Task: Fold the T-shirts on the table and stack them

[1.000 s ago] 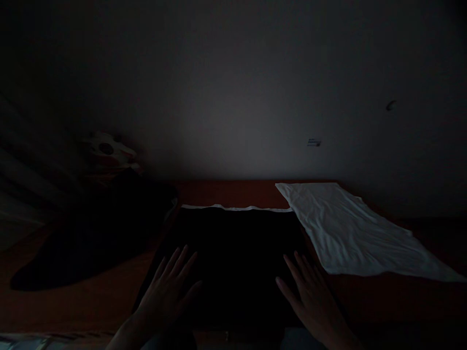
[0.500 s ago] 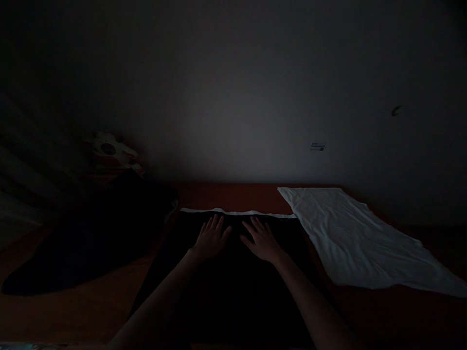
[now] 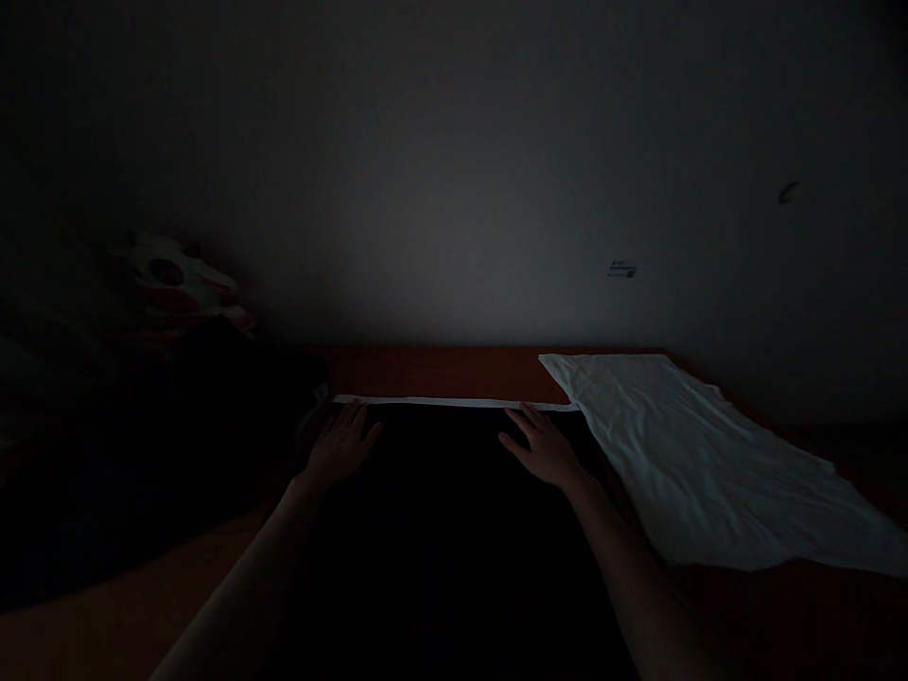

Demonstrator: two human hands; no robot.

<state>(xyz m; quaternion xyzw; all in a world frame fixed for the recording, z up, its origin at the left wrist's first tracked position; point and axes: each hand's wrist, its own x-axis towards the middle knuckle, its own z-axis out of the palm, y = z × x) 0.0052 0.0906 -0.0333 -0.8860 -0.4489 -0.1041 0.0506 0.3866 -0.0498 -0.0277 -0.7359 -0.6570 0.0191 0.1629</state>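
Observation:
A black cloth [image 3: 440, 511] lies spread in front of me, with a narrow white strip [image 3: 440, 403] along its far edge. My left hand [image 3: 341, 445] rests flat near the far left corner, fingers apart, its fingertips at the white strip. Near the far right corner lies my right hand [image 3: 543, 446], palm down with fingers spread, also reaching the strip. Neither hand holds anything. Dim light hides the black cloth's folds and near edge.
A wrinkled white cloth [image 3: 709, 463] lies on the right of the brown table [image 3: 440, 369]. Dark fabric [image 3: 177, 454] is heaped at the left, with a white and red object [image 3: 177, 274] behind it. A pale wall [image 3: 454, 189] stands behind the table.
My hands have moved apart along the far edge of the black cloth, the left one farther. The white strip looks straighter. The view has shifted slightly.

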